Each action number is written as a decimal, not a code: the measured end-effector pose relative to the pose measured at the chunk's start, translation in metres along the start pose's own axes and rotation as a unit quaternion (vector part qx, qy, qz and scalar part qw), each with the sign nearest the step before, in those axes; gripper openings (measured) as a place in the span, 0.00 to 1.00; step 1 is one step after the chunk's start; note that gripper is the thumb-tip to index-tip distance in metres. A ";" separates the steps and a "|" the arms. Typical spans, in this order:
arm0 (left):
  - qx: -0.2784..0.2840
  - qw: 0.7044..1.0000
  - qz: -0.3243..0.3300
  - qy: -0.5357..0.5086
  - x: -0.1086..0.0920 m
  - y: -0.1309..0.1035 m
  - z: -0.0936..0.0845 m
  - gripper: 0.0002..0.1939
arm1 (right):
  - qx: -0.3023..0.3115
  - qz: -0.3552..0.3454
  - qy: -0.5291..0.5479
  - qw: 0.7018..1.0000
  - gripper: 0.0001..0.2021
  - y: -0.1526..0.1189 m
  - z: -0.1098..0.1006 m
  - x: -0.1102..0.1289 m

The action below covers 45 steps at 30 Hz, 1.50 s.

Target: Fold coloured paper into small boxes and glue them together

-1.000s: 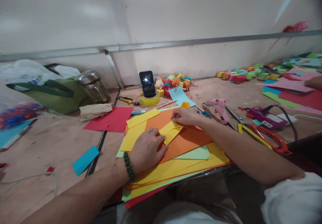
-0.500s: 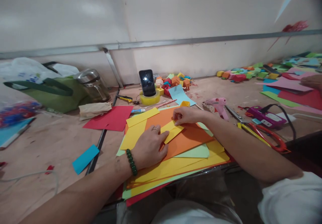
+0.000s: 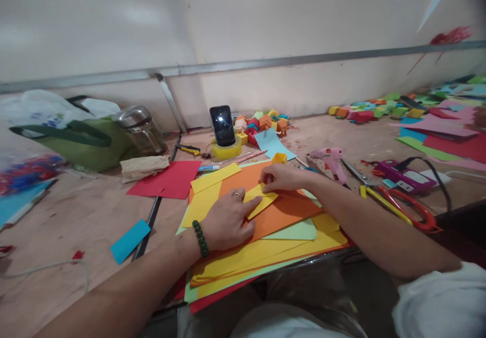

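Note:
A small yellow paper strip (image 3: 261,205) lies on an orange sheet (image 3: 288,215), atop a stack of coloured paper. My left hand (image 3: 228,221), with a ring and a green bead bracelet at the wrist, rests on the stack. Its index finger is stretched out and presses on the strip. At the strip's far end my right hand (image 3: 284,177) is closed, thumb and fingers pinched at the yellow paper; the exact grip is partly hidden. Just behind the right hand stands a little folded yellow paper box (image 3: 279,158). Another yellow strip (image 3: 215,177) lies at the stack's far left.
A phone (image 3: 222,125) leans upright on a tape roll (image 3: 227,149), near a pile of paper cubes (image 3: 266,122). Rightward are a pink glue gun (image 3: 332,162), scissors (image 3: 408,211) and a purple power strip (image 3: 404,176). A glass bottle (image 3: 140,130) and green bag (image 3: 87,143) stand left.
The left index finger has slid slightly right along the yellow strip. The right hand keeps its pinch at nearly the same spot. The view has shifted very slightly.

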<state>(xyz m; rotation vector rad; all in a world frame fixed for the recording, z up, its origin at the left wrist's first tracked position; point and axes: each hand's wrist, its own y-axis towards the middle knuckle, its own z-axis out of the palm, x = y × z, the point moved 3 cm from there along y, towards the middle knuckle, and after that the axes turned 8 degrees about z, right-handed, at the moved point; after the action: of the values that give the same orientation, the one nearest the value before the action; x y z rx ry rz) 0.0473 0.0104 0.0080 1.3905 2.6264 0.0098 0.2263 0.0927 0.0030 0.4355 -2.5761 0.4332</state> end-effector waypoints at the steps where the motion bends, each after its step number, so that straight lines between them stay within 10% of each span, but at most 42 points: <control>1: -0.010 0.999 -0.008 -0.036 0.003 0.000 0.000 0.24 | -0.004 -0.008 0.012 1.000 0.07 -0.001 0.000 0.003; 7: -0.202 0.962 -0.131 -0.128 0.028 0.000 -0.002 0.18 | -0.032 -0.150 0.181 0.972 0.07 -0.009 0.005 0.026; 22: -0.184 0.837 -0.215 -0.468 0.021 -0.001 -0.001 0.19 | -0.056 -0.154 0.339 0.927 0.14 -0.020 0.009 0.038; 38: -0.245 0.926 -0.152 -0.243 0.010 -0.001 -0.009 0.16 | -0.022 -0.148 0.363 0.920 0.15 -0.025 0.013 0.044; 45: -0.234 0.918 -0.183 -0.261 0.013 -0.002 -0.005 0.16 | -0.042 -0.140 0.385 0.911 0.16 -0.023 0.017 0.044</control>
<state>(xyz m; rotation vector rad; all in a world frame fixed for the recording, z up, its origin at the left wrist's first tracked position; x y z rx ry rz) 0.0376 0.0199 0.0109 0.6213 2.1863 0.1802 0.1923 0.0556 0.0167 0.4755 -1.7275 0.3047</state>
